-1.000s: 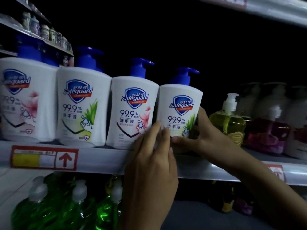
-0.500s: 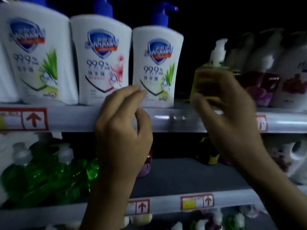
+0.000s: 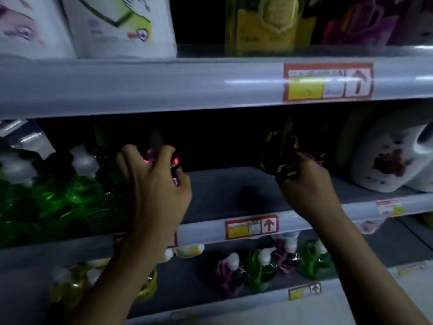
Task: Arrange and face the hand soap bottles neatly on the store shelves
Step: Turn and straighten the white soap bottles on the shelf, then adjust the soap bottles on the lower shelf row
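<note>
Head view, looking down onto three tiers of shelving in dim light. Both hands work the middle shelf, where a bare stretch of deck separates two groups of stock.

Left hand: fingers curled over the top and shoulder of a pink bottle, a closed grasp from above. The bottle stands far back, just right of the green bottles that fill the left end.

Right hand: fingers wrapped round the lower body of a dark yellowish bottle, likewise set far back. A purple bottle is touching it or just behind it; which cannot be told. A white jug stands to the right.

Both bottles sit deep in shadow, well behind the front rail and its price tag. The grasps probably serve to draw each bottle toward the near edge and turn its label outward.

Judged stage: early on this tier, as neither bottle is yet at the front.

Upper shelf: white pump bottles and a yellow bottle stand at the front lip, labels forward. Lower shelf: small pump bottles sit unevenly spaced.

Risk: a narrow bottle pulled from the top may tip against its neighbours.
</note>
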Motion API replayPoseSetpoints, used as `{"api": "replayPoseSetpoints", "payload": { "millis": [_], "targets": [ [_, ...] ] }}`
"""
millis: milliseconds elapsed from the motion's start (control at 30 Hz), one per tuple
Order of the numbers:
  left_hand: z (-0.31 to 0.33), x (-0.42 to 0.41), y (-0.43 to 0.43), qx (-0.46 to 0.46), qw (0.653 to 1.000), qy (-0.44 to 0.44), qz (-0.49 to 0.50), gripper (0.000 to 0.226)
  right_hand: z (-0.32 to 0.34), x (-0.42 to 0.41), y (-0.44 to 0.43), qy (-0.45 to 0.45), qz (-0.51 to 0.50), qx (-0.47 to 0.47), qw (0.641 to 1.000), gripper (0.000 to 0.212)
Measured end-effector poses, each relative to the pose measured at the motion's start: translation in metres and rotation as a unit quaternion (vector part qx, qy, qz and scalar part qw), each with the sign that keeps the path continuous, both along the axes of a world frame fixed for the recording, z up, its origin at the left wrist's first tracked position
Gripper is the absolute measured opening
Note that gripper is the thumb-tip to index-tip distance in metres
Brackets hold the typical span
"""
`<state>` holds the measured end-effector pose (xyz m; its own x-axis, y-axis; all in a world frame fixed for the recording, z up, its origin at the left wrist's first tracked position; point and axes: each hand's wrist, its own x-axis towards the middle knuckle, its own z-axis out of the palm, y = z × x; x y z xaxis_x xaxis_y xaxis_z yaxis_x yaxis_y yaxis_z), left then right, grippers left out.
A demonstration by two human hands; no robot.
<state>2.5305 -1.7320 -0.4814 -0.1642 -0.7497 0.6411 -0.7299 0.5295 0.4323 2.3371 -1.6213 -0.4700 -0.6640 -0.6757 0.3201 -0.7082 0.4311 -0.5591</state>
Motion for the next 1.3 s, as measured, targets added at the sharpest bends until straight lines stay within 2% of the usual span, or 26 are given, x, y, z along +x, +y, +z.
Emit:
{"api": "replayPoseSetpoints", "payload": {
  "millis": [100,167,267,433,533,567,600,633,700,767,900,1033,1133,1233,1300],
  "targets": [
    [-0.004,-0.011,-0.011,0.122,0.992,-0.021,0.032,0.034,-0.008,-0.002,-0.01,-0.029,0.031,-0.004,0.999,0.019],
    [-0.007,-0.016,-0.018,0.141,0.988,-0.044,0.033,0.034,-0.014,-0.002,-0.019,-0.041,0.068,-0.008,0.997,0.026],
    [-0.008,-0.02,-0.019,0.12,0.989,-0.077,0.038,0.033,-0.021,-0.012,-0.034,-0.017,0.08,-0.02,0.996,0.027],
    [-0.01,-0.042,-0.005,0.094,0.99,-0.085,-0.056,0.046,-0.027,-0.051,-0.041,0.023,-0.028,-0.03,0.999,0.035],
    [-0.017,-0.057,0.004,0.084,0.991,-0.067,-0.084,0.048,-0.024,-0.065,-0.037,0.027,-0.082,-0.061,0.994,0.023],
    [-0.019,-0.061,0.007,0.071,0.993,-0.052,-0.08,0.047,-0.023,-0.067,-0.037,0.018,-0.083,-0.066,0.994,0.011],
    [-0.02,-0.064,0.011,0.042,0.996,-0.034,-0.075,0.042,-0.021,-0.07,-0.039,0.008,-0.074,-0.057,0.996,0.009],
    [-0.021,-0.068,0.015,0.005,0.997,-0.012,-0.078,0.036,-0.022,-0.073,-0.041,-0.003,-0.053,-0.045,0.998,0.017],
    [-0.02,-0.075,0.023,-0.049,0.989,0.045,-0.134,0.02,-0.022,-0.076,-0.043,-0.009,-0.032,-0.002,0.999,0.016],
    [-0.02,-0.081,0.028,-0.048,0.973,0.071,-0.214,0.014,-0.022,-0.077,-0.041,-0.019,-0.019,0.028,0.999,0.019],
    [-0.026,-0.089,0.032,0.079,0.948,0.067,-0.303,0.026,-0.022,-0.083,-0.037,-0.067,0.007,0.012,0.998,0.024],
    [-0.035,-0.1,0.027,0.191,0.934,0.035,-0.3,0.051,-0.022,-0.089,-0.032,-0.136,0.023,-0.065,0.988,0.005],
    [-0.037,-0.115,0.014,0.253,0.921,0.012,-0.295,0.057,-0.023,-0.09,-0.028,-0.222,0.04,-0.094,0.97,0.018],
    [-0.034,-0.127,0.003,0.4,0.852,0.06,-0.332,0.045,-0.029,-0.08,-0.029,-0.296,0.115,-0.084,0.944,0.034],
    [-0.033,-0.13,0.002,0.412,0.842,0.065,-0.341,0.043,-0.035,-0.076,-0.029,-0.264,0.114,-0.08,0.954,0.04]
  ]
}}
